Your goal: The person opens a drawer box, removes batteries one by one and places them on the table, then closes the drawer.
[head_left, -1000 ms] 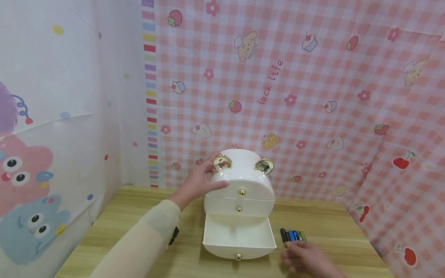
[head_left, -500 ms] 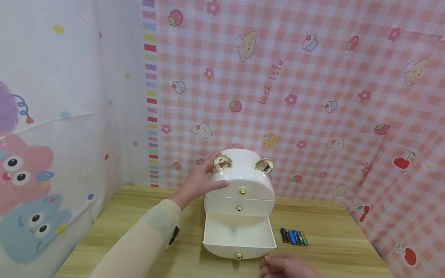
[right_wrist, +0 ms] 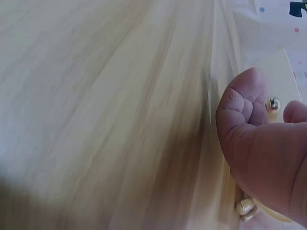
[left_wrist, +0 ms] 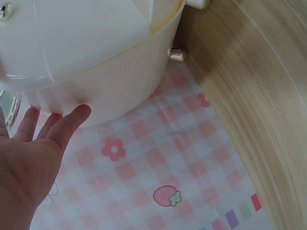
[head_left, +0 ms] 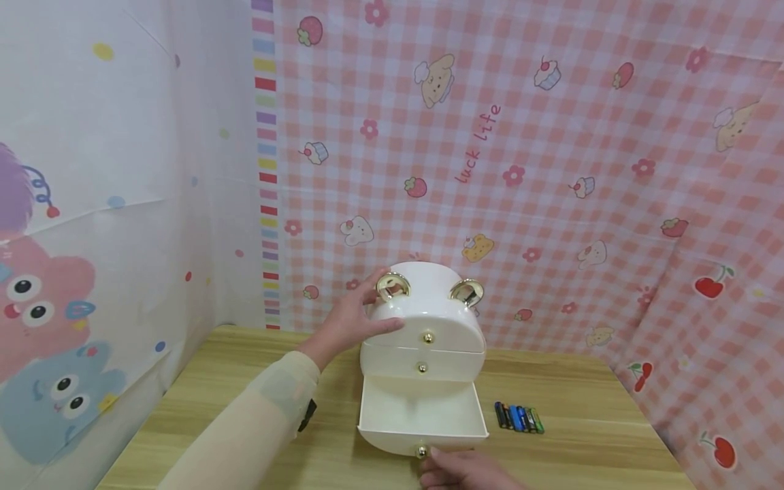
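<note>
A white mini drawer cabinet (head_left: 425, 333) with gold ring ears and round gold knobs stands on the table. Its bottom drawer (head_left: 421, 408) is pulled out and holds nothing. My left hand (head_left: 352, 320) rests on the cabinet's upper left, thumb across the front; in the left wrist view its extended fingertips (left_wrist: 84, 111) touch the side wall. My right hand (head_left: 462, 471) is at the bottom drawer's front, fingers loosely bent. In the right wrist view the gold knob (right_wrist: 273, 104) shows between the thumb and bent fingers, with a gap beside it.
Several batteries (head_left: 518, 418) lie in a row on the wooden table (head_left: 582, 408), right of the drawer. A pink checked cloth (head_left: 392, 136) hangs close behind the cabinet, and a white printed cloth (head_left: 153, 272) hangs on the left. Small gold feet (right_wrist: 245, 206) support the cabinet.
My right hand has moved left from beside the batteries, along the drawer front, to the knob. The left hand, the cabinet and the batteries have stayed put.
</note>
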Motion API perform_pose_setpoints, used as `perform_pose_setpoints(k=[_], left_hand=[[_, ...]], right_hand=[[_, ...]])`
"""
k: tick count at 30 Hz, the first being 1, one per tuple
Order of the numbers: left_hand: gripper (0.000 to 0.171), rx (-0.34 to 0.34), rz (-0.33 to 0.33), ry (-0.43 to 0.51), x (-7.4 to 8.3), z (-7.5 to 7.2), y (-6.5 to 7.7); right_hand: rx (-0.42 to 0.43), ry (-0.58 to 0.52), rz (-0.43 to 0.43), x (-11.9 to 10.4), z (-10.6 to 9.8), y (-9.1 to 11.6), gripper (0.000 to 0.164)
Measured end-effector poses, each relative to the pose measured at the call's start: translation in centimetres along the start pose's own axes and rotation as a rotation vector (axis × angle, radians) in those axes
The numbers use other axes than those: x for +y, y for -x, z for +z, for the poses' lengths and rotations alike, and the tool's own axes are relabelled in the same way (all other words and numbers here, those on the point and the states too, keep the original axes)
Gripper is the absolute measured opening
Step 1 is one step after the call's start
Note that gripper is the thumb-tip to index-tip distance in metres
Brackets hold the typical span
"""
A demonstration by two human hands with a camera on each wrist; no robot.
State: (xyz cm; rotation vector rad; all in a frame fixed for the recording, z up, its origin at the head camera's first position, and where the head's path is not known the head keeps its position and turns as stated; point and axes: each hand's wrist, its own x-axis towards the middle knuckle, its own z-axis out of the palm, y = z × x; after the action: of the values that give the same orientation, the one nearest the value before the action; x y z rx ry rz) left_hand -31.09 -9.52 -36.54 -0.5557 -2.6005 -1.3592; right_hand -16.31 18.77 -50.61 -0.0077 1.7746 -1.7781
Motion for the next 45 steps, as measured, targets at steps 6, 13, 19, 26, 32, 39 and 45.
perform_pose_setpoints(k=[6, 13, 19, 26, 32, 39, 45], left_hand=[[0.102, 0.001, 0.001, 0.014, 0.0, 0.0, 0.0], [0.102, 0.004, 0.001, 0.011, -0.1, 0.0, -0.1], [0.102, 0.011, 0.009, 0.010, -0.3, 0.1, -0.1], [0.102, 0.006, 0.007, 0.021, -0.3, 0.2, -0.1], [0.101, 0.009, 0.001, 0.021, -0.3, 0.2, -0.2], [0.101, 0.009, 0.003, 0.015, -0.3, 0.2, -0.2], [0.102, 0.010, 0.002, 0.020, -0.3, 0.2, -0.1]], right_hand=[[-0.024, -0.084, 0.038, 0.3, 0.3, -0.9, 0.044], [-0.015, -0.135, 0.042, 0.3, 0.7, -1.1, 0.040], [-0.007, -0.148, 0.026, 0.4, 1.0, -1.3, 0.040], [-0.041, -0.137, -0.009, 0.2, 0.7, -1.8, 0.044], [-0.072, -0.105, -0.029, -0.2, 0.4, -2.2, 0.045], [-0.073, -0.109, -0.035, -0.7, 0.4, -2.7, 0.043], [-0.032, -0.113, -0.005, -1.0, 0.5, -3.4, 0.041]])
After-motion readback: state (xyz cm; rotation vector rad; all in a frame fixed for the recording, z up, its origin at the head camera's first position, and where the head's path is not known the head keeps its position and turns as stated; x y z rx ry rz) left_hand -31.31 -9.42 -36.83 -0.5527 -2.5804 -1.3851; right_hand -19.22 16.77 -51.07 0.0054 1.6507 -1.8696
